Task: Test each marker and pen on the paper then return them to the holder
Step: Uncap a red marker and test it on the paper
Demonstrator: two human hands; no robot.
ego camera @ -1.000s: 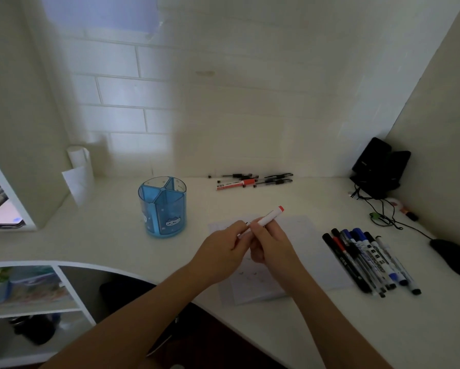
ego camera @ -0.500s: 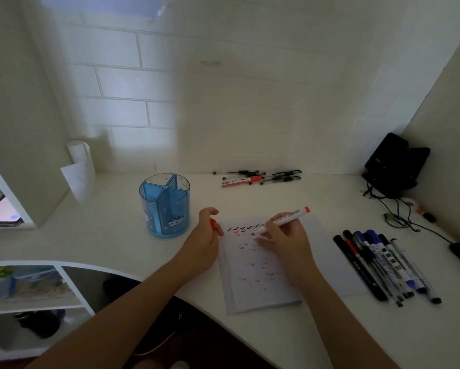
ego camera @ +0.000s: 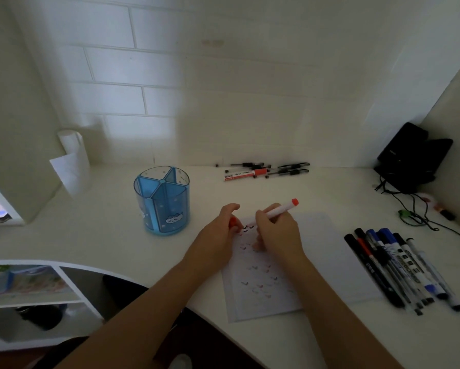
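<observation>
Left hand (ego camera: 218,235), pinching cap (ego camera: 232,222), neared right hand (ego camera: 278,233), gripping marker (ego camera: 281,209); holder (ego camera: 161,203) penless.

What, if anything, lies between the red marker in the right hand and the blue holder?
Only the left hand, pinching the red cap, lies on the desk between the red marker and the blue holder. Nothing else shows in that gap.

I am at a home study corner: a white curved desk (ego camera: 95,235) across the lower frame, a white brick-patterned wall (ego camera: 170,75) behind, white open shelves (ego camera: 69,278) lower left, a blue translucent plastic pen holder (ego camera: 162,203) centre-left, a black boxy device (ego camera: 412,158) at right.
</observation>
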